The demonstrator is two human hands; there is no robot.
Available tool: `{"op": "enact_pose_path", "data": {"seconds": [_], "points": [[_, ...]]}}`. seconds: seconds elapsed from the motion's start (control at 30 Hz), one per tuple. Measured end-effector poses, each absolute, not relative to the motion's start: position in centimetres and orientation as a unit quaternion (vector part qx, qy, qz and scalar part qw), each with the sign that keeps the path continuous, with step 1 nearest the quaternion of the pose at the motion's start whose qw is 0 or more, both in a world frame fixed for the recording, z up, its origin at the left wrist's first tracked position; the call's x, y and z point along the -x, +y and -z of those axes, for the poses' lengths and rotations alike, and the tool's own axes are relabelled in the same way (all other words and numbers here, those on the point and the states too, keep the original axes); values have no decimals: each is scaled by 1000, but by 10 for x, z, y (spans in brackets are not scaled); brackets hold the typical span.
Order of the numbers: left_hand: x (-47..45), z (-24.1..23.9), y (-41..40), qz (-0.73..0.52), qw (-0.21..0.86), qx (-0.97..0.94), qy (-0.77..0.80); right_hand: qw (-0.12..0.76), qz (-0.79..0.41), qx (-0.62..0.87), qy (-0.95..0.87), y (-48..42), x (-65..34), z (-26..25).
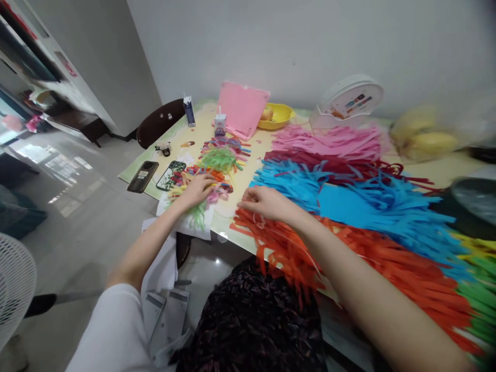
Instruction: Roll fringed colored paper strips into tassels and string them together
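Note:
My left hand [197,190] rests palm down on a heap of mixed coloured paper strips [217,165] at the table's left, fingers curled onto the strips. My right hand [263,201] hovers just right of that heap, above the near ends of the orange fringed paper [387,268], its fingers bent and pinched together; what they hold is too small to make out. Beside it lie blue fringed paper [349,199], dark red fringed paper [341,166] and pink fringed paper [329,140].
Two phones [142,176] [170,174] lie at the table's left edge. A pink case [242,108], two small cartons [189,110] [220,124], a yellow bowl [277,114] and a white round box [349,101] stand at the back. A brown chair [158,121] and a white fan [15,281] are to the left.

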State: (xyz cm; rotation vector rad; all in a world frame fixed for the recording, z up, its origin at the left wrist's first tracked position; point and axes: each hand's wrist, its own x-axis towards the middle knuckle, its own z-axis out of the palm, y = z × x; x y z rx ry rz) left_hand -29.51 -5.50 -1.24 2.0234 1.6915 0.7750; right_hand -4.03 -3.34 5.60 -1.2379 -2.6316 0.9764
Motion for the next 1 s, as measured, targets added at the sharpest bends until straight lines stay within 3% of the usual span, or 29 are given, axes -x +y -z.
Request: {"op": "enact_pose_path", "data": {"seconds": [0.17,0.27,0.53,1.0], "points": [[277,1,-82,-179,-25,-762,622,104,-286,453,-838,-13,55,-47],[273,0,-93,-140,-90,-765,622,109,-282,445,-843,-11,67,-40],[270,11,-92,-76,-44,-768,634,74,-262,424,-864,-1,100,-19],[296,5,-89,-134,21,-778,613,0,-225,412,-883,-8,109,3]]}}
